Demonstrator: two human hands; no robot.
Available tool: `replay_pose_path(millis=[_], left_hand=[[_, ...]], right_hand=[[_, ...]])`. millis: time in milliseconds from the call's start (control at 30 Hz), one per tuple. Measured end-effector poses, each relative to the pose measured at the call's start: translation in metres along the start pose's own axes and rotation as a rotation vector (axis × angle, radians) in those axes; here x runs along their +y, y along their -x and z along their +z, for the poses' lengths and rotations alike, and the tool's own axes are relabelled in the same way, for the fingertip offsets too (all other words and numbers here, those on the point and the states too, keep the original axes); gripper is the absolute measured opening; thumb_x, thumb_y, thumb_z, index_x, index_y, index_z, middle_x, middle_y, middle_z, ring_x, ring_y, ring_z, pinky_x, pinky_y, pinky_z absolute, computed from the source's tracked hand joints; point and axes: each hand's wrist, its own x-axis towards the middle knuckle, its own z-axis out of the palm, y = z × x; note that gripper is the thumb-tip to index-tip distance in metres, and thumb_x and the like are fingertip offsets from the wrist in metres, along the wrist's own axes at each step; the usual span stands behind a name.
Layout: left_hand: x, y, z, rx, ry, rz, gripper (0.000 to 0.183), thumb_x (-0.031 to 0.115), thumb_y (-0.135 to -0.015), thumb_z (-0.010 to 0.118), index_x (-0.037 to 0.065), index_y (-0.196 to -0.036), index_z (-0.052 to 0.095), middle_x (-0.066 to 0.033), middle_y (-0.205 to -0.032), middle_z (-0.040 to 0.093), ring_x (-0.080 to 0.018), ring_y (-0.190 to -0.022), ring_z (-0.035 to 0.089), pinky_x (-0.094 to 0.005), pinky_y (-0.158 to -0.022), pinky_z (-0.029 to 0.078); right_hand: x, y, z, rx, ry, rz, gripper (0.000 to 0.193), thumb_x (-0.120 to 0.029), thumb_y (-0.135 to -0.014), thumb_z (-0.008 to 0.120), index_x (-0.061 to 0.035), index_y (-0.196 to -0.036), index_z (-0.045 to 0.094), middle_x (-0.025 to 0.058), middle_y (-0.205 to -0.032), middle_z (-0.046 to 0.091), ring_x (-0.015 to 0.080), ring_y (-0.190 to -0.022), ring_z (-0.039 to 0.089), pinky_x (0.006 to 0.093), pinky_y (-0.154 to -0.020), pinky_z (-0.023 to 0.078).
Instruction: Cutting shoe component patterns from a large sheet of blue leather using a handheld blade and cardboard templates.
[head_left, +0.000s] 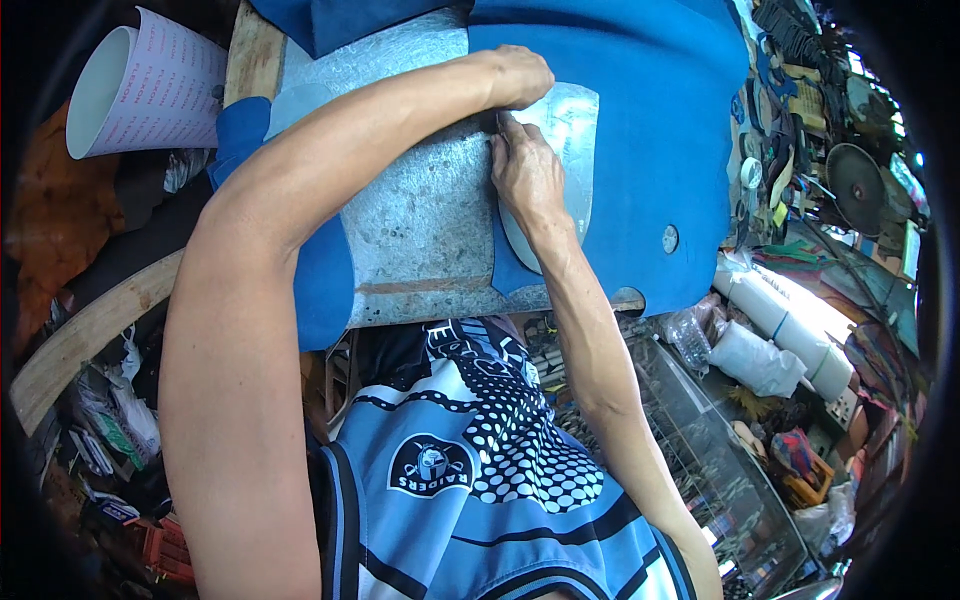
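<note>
A large blue sheet of leather-like material point(650, 150) lies over a grey metal-topped table point(420, 220). On the sheet rests a pale, shiny template plate point(575, 130) with a rounded near end. My left hand point(520, 76) is closed at the plate's far left corner, knuckles up. What its fingers hold, if anything, is hidden. Just nearer, my right hand point(528, 172) lies over the plate's left edge, fingers curled together. A small dark tip shows at its fingertips, beside the cut edge of the blue sheet, too little to name.
A white rolled sheet point(150, 90) stands at the far left. Blue offcuts point(322, 285) hang over the table's left side. A small round disc point(670, 238) lies on the sheet. White rolls point(790, 320), a glass case point(700, 450) and a fan-like round object point(855, 188) are at the right.
</note>
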Motion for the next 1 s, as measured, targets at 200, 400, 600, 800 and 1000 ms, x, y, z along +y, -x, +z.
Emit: replay_pose_path(millis=[200,400,600,800,1000], left_hand=[[-0.005,0.012,0.025,0.225,-0.239,0.095,0.01,0.007,-0.079,0.062,0.005,-0.08,0.072,-0.0126,-0.085,0.071,-0.0289,-0.086,0.071,-0.0393,-0.075,0.059],[0.0,0.014,0.028,0.184,-0.234,0.063,0.013,0.011,-0.075,0.071,0.004,-0.085,0.073,-0.0125,-0.101,0.07,-0.0284,-0.092,0.07,-0.0389,-0.076,0.059],[0.01,0.026,0.027,0.175,-0.257,0.062,0.04,0.029,-0.069,0.085,0.002,-0.096,0.072,-0.0137,-0.104,0.067,-0.0285,-0.091,0.07,-0.0372,-0.078,0.059],[0.029,0.044,0.032,0.091,-0.157,-0.035,0.071,0.043,-0.063,0.088,0.0,-0.114,0.063,-0.022,-0.12,0.058,-0.0348,-0.113,0.061,-0.0399,-0.085,0.057],[0.037,0.055,0.035,0.04,-0.12,-0.118,0.085,0.049,-0.063,0.087,0.002,-0.126,0.054,-0.0257,-0.139,0.044,-0.0366,-0.133,0.045,-0.0467,-0.093,0.054]], right_hand=[[-0.005,0.011,-0.004,-0.025,-0.006,0.031,0.033,-0.015,-0.093,0.058,-0.0005,-0.123,0.063,0.0254,-0.106,0.065,0.0434,-0.091,0.066,0.0493,-0.078,0.054],[-0.001,0.026,-0.005,-0.02,0.017,-0.008,0.033,-0.017,-0.096,0.053,-0.0021,-0.124,0.06,0.0241,-0.101,0.064,0.0433,-0.079,0.067,0.0518,-0.068,0.056],[-0.004,0.05,-0.009,-0.049,0.002,0.026,0.033,-0.017,-0.095,0.055,-0.0027,-0.125,0.06,0.0242,-0.101,0.064,0.0435,-0.082,0.067,0.0524,-0.071,0.055],[-0.004,0.078,-0.015,-0.081,-0.039,0.056,0.033,-0.017,-0.095,0.055,-0.003,-0.124,0.06,0.0226,-0.104,0.064,0.0439,-0.085,0.066,0.0525,-0.074,0.054],[0.002,0.112,-0.028,-0.108,-0.119,0.058,0.032,-0.017,-0.094,0.056,-0.003,-0.122,0.061,0.0198,-0.111,0.065,0.0421,-0.089,0.067,0.0496,-0.076,0.055]])
